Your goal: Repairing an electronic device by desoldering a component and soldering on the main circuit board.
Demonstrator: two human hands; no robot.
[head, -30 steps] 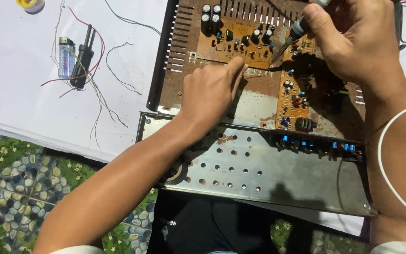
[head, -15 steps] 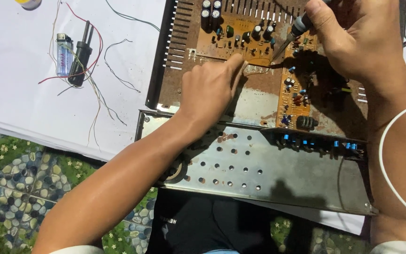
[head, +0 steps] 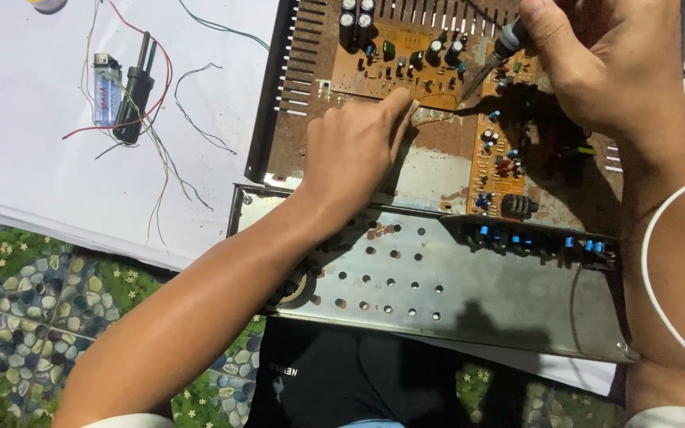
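My left hand [head: 358, 150] rests on the rusty metal chassis [head: 430, 170], its forefinger stretched out to the lower edge of the orange circuit board [head: 406, 59]. My right hand [head: 596, 63] grips a soldering iron [head: 493, 55] whose tip slants down to the board's edge, close to the left fingertip. A second, narrow orange board [head: 497, 158] with small parts runs downward under my right hand. Black capacitors [head: 357, 20] stand at the board's top.
The perforated metal front panel [head: 453, 293] with blue knob shafts lies toward me. On the white sheet [head: 33, 166] to the left are a clear blue lighter [head: 107, 89], a black clip tool [head: 135, 95] and loose wires. A white cable [head: 660, 269] loops over my right forearm.
Both hands stay at the same spot on the board; the view has drifted slightly. The iron tip remains by the left forefinger.
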